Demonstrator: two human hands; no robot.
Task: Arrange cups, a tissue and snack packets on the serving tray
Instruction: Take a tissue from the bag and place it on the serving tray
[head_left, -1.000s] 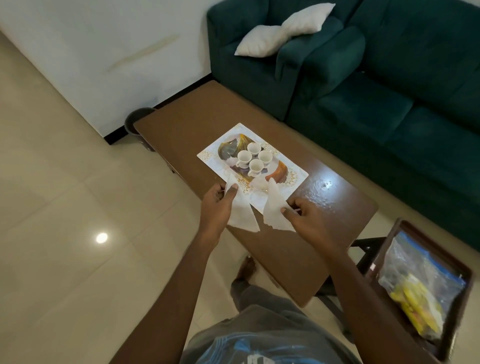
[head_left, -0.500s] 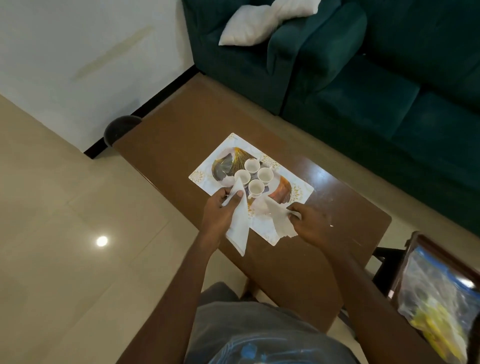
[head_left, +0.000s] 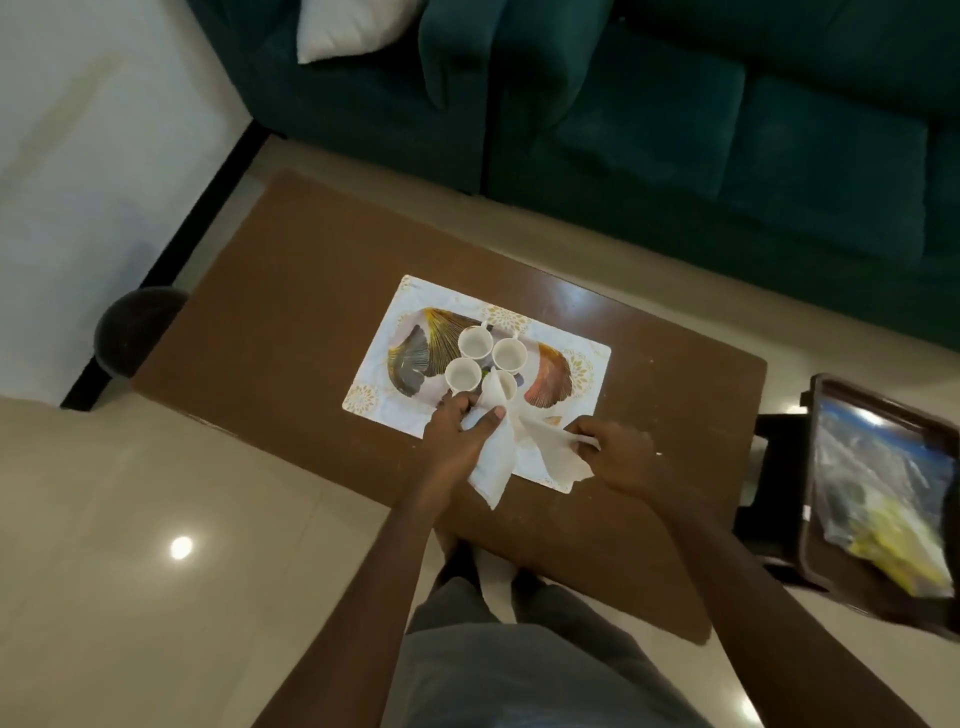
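Note:
A white serving tray (head_left: 589, 358) with leaf patterns lies on the brown coffee table (head_left: 291, 332). Several small white cups (head_left: 474, 343) stand clustered at the tray's middle; one is partly hidden behind the tissue. A white tissue (head_left: 493, 462) hangs over the tray's near edge, with its top against the nearest cup. My left hand (head_left: 460, 431) pinches the tissue's left part beside the cups. My right hand (head_left: 618, 454) holds the tissue's right part (head_left: 556, 452) at the tray's near right corner. A clear bag of snack packets (head_left: 883, 493) lies on a dark tray at the right.
A dark side tray (head_left: 815, 561) on a black stand sits right of the table. A green sofa (head_left: 675, 130) with a white cushion (head_left: 348, 31) runs behind the table. A dark round bin (head_left: 132, 327) stands at the table's left end. My legs are below the near edge.
Both hands have carried the tissue forward onto the tray, up to the nearest cup. The view has tilted down and moved closer to the table.

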